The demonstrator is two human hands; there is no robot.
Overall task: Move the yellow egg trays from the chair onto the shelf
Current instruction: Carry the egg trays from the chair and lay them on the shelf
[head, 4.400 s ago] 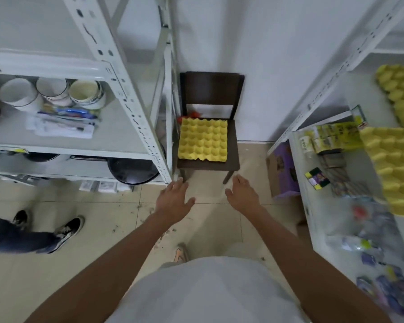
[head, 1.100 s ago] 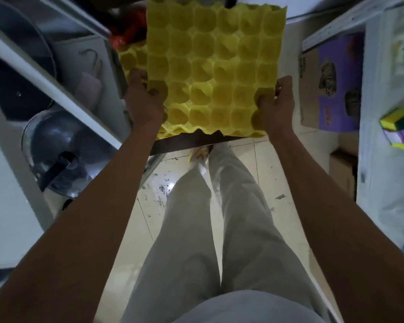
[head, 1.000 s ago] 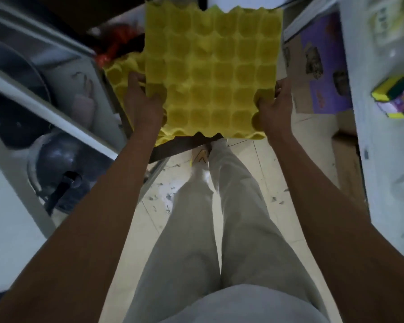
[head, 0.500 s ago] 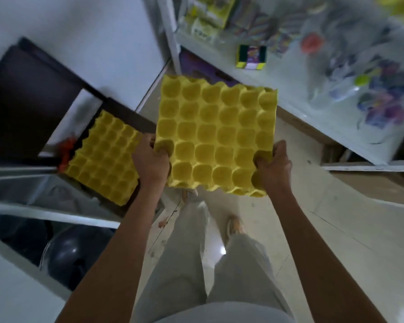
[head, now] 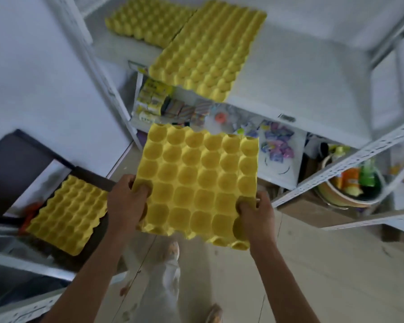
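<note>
The white metal shelf unit (head: 296, 73) stands on a beige tiled floor (head: 324, 264), carrying two yellow moulded egg trays (head: 203, 50). The dark wooden chair (head: 12, 164) holds one yellow tray (head: 67, 214). The held yellow egg tray (head: 196, 180) hangs level between them, cups up, far edge toward the shelf, near corners clenched by the left hand (head: 125, 203) and right hand (head: 257, 216).

I'm standing in what looks like a small storeroom: bare white walls, a scuffed tiled floor (head: 313, 264), and white slotted-metal shelving (head: 350, 157) on both sides of me. The shelves are crammed with mixed stock: yellow egg trays (head: 205, 50) laid out up top, packets and wrapped goods (head: 154, 99) below, a basin of bottles (head: 350, 185) lower down. A dark wooden chair (head: 12, 164) sits against the wall.
</note>
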